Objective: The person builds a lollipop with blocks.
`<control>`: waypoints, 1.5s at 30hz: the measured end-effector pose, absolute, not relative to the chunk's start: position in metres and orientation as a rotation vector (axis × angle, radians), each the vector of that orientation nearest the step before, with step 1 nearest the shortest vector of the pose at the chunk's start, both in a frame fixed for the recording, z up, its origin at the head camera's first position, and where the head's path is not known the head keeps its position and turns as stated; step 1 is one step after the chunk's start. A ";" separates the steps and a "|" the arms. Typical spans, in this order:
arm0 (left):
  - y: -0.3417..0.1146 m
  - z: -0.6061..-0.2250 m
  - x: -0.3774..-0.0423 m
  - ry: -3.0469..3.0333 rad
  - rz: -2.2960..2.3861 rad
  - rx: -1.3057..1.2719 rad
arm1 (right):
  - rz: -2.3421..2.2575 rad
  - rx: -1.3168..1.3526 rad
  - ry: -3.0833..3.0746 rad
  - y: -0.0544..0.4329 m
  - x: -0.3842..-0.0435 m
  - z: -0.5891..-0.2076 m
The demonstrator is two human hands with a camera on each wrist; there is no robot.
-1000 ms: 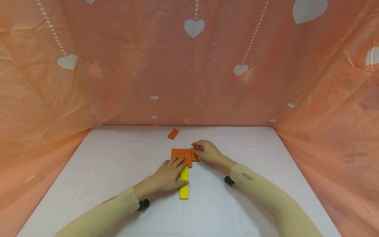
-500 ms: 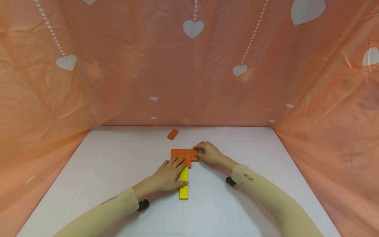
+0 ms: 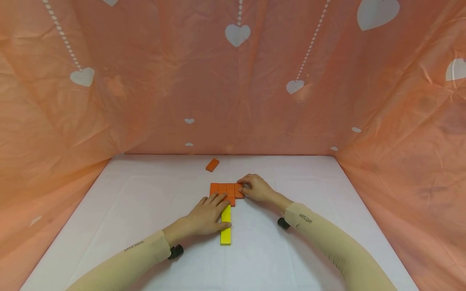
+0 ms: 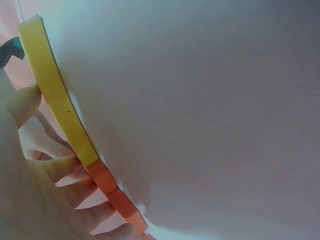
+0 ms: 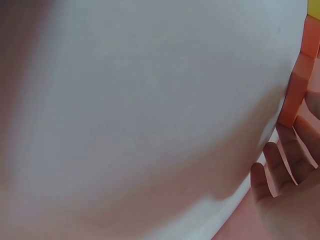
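A patch of flat orange blocks (image 3: pixel 223 187) lies edge to edge on the white table. From its near side a long yellow strip (image 3: pixel 225 237) runs toward the person. My left hand (image 3: pixel 202 216) lies with spread, mostly straight fingers at the near orange blocks, its thumb across the yellow strip. In the left wrist view, its fingertips touch the sides of the yellow strip (image 4: pixel 62 100) and the orange blocks (image 4: pixel 120 200). With thumb and forefinger, my right hand (image 3: pixel 257 189) pinches the end orange block (image 5: pixel 294 97) at the patch's right side.
One loose orange block (image 3: pixel 212 165) lies askew near the back of the table (image 3: pixel 291 250). A pink curtain (image 3: pixel 233 89) with white hearts surrounds the table at the back and both sides. Dark wrist cameras (image 3: pixel 176 251) sit under the sleeve cuffs.
The end orange block has been pressed in line against the patch, and my right fingers have shifted slightly right and down along it. My left hand has stayed in place.
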State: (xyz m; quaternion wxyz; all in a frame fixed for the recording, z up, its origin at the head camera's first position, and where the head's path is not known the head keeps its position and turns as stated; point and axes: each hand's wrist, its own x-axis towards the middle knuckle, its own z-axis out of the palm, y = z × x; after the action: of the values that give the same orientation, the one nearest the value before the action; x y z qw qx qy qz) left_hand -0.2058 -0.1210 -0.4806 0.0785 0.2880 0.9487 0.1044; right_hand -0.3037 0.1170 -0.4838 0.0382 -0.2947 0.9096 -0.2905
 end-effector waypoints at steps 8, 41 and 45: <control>-0.120 -0.481 -0.208 2.845 0.315 0.882 | -0.904 -0.851 2.783 0.117 -0.301 -0.483; -0.154 -0.466 -0.288 3.074 0.885 0.631 | -0.558 -0.930 2.793 0.100 -0.224 -0.478; -0.159 -0.472 -0.310 3.095 0.949 0.549 | -0.527 -0.921 2.786 0.097 -0.222 -0.480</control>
State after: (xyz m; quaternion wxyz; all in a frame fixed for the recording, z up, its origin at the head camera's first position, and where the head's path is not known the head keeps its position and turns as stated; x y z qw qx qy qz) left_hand -0.3098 -0.1588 -0.4715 -0.0711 0.1668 0.9402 0.2883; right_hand -0.2218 0.0968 -0.4804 0.0802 -0.3080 0.9315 -0.1762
